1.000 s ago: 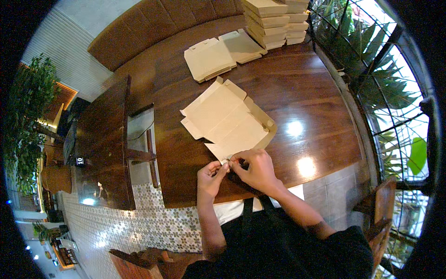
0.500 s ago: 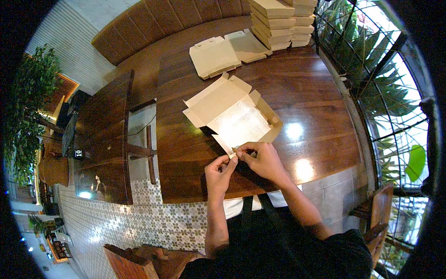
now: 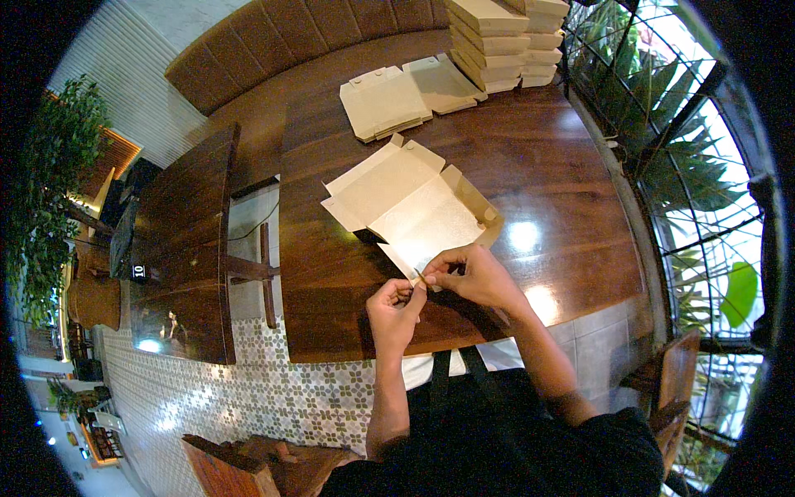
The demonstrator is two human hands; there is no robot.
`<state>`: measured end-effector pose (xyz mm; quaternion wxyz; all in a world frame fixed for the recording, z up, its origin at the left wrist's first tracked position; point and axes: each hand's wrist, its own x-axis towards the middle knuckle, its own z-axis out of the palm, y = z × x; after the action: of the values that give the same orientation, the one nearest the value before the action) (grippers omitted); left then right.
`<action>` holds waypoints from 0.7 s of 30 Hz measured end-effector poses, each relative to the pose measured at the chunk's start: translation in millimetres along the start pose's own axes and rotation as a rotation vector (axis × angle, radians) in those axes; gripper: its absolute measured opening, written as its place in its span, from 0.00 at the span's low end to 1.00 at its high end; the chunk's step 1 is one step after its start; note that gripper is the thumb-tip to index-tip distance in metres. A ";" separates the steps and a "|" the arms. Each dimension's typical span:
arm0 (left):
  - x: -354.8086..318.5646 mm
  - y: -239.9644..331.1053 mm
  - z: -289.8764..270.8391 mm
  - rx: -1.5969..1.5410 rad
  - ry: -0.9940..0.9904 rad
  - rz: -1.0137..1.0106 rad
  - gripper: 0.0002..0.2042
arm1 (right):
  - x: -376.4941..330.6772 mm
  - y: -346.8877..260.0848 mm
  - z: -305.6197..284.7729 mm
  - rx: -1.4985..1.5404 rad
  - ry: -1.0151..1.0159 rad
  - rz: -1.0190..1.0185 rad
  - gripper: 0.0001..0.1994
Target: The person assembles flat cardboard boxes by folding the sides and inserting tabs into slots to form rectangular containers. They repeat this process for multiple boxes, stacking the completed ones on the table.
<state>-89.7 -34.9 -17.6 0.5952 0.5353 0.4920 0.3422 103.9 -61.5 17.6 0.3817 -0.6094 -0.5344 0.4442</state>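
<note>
A partly folded cardboard box point(image 3: 389, 195) lies on the wooden table in front of me, its lid spread toward the far left. The side walls on its right stand raised. At the box's near corner, my left hand point(image 3: 395, 313) pinches the edge of a flap between thumb and fingers. My right hand point(image 3: 472, 277) grips the same corner from the right, fingertips close against the left thumb. The fingers cover most of that corner, so how its tabs sit is hidden.
Flat unfolded cardboard boxes point(image 3: 385, 103) lie farther back on the table point(image 3: 571, 199). Tall stacks of folded boxes point(image 3: 505, 50) stand at the far right corner. A second table point(image 3: 186, 248) is on the left, a brown padded bench point(image 3: 306, 41) behind, a wooden chair point(image 3: 679, 381) at right.
My right hand has shifted slightly and turned over the corner, its fingers curled closer in. The box's lid has tilted a little to the left. Both hands keep hold of the corner.
</note>
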 end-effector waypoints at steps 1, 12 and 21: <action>-0.4 -0.5 0.7 -0.013 -0.007 0.037 0.11 | 0.2 -0.2 0.7 0.023 0.002 0.016 0.06; -0.2 -0.3 -4.0 0.102 -0.081 0.067 0.14 | 11.7 14.7 -2.6 -0.286 -0.069 -0.049 0.08; 11.6 -3.9 -2.5 0.366 -0.066 -0.061 0.12 | 10.1 10.4 15.7 -0.467 -0.026 -0.007 0.12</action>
<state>-89.3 -24.1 -23.8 0.5138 0.6304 0.5423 0.2109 92.6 -53.1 1.6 0.2249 -0.6735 -0.6297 0.3151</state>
